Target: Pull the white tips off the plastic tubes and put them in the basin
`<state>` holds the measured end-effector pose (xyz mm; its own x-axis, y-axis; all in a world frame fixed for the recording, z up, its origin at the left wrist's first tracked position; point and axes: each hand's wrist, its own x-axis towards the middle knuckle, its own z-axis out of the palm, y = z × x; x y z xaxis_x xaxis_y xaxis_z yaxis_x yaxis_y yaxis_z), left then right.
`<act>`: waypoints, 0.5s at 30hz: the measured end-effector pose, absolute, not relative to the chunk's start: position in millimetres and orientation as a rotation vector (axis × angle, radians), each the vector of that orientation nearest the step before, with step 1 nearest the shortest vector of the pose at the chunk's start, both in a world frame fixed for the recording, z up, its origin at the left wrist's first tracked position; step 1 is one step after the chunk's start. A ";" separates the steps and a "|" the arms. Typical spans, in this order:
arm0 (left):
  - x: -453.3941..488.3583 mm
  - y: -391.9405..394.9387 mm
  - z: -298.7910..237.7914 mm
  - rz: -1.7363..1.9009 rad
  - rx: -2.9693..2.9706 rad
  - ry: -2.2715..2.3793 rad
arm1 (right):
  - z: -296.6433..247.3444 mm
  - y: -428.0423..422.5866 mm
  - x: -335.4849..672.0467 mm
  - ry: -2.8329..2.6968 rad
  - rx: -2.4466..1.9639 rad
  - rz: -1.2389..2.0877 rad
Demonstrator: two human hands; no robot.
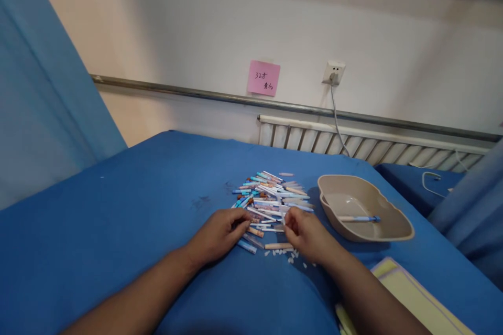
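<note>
Pen parts (267,196) lie in a loose pile on the blue cloth: printed barrels, thin white refills, teal and brown pieces, and translucent caps. At the near left of the pile is my left hand (220,235), its thumb and fingers closed in a pinch; whatever they hold is too small to make out. My right hand (310,234) is at the near right side, fingers curled together around a pale translucent pen part (282,210) that stands above the pile. Small white tips (291,256) are scattered just below, beside a peach-coloured barrel (278,246).
To the right stands a beige basin (387,230) with one blue-and-peach pen (359,218) inside. A yellow cloth-like item (412,298) lies at the near right. Blue cloth (118,225) covers the table. Behind are a radiator (310,138), a plugged-in cable (336,115) and a pink note (263,78).
</note>
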<state>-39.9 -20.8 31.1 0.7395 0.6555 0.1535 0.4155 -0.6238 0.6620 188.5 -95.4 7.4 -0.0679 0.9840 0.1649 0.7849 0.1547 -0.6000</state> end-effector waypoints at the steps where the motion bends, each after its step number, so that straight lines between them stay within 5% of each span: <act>1: -40.0 -21.2 30.7 0.501 2.327 0.795 | 4.7 -93.6 189.7 -1.798 -1.630 0.544; 15: 15.1 -33.8 27.1 0.307 2.935 0.681 | -2.1 -79.5 190.5 -1.085 -1.227 1.041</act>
<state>15.1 -33.8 27.1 0.8787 0.4461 0.1702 0.4232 -0.8927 0.1550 190.5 -79.5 -2.1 0.1824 0.9814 0.0595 -0.0185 0.0640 -0.9978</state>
